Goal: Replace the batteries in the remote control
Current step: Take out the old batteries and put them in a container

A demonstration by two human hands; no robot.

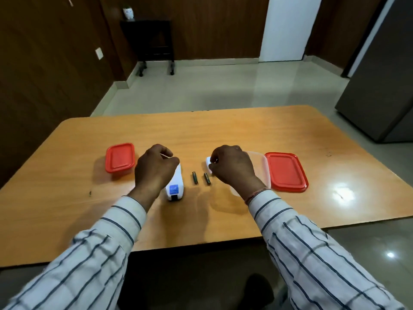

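A white remote control (175, 186) with a blue label lies on the wooden table (223, 135), back side up. My left hand (154, 168) rests over its far end, fingers curled on it. Two dark batteries (195, 177) (207, 178) lie side by side on the table between my hands. My right hand (232, 166) holds a small white piece (209, 162), apparently the battery cover, in its fingertips just beyond the right battery.
A closed container with a red lid (120, 157) stands left of my left hand. A clear open container (257, 157) sits behind my right hand, with its red lid (286, 171) lying to its right. A grey fridge (384, 86) stands at the far right.
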